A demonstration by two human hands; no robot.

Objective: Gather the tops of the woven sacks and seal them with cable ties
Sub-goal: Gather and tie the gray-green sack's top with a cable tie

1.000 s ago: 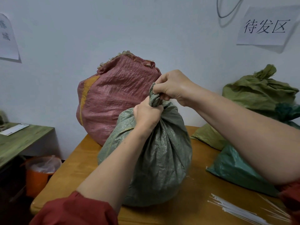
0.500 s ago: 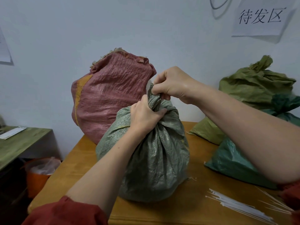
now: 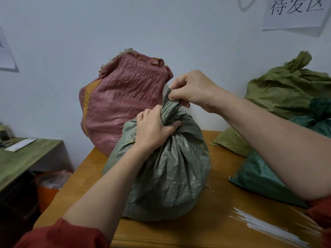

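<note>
A full grey-green woven sack [image 3: 168, 172] stands on the wooden table [image 3: 220, 208] in front of me. Its top is bunched into a twisted neck. My left hand [image 3: 154, 129] grips the neck low down, fingers curled round it. My right hand [image 3: 193, 90] pinches the tip of the neck from above. Behind it stands a pink woven sack [image 3: 121, 104] with an open, frayed top. A bundle of white cable ties [image 3: 266, 228] lies on the table at the lower right.
An olive sack [image 3: 286, 90] with a gathered top and a dark green sack [image 3: 258, 178] lie at the right against the wall. A green side table [image 3: 26, 156] and an orange bin [image 3: 48, 188] are at the left. A paper sign [image 3: 295, 11] hangs on the wall.
My left hand has slid a little lower on the neck, and my right hand has shifted to the tip. The view has dropped slightly and moved closer.
</note>
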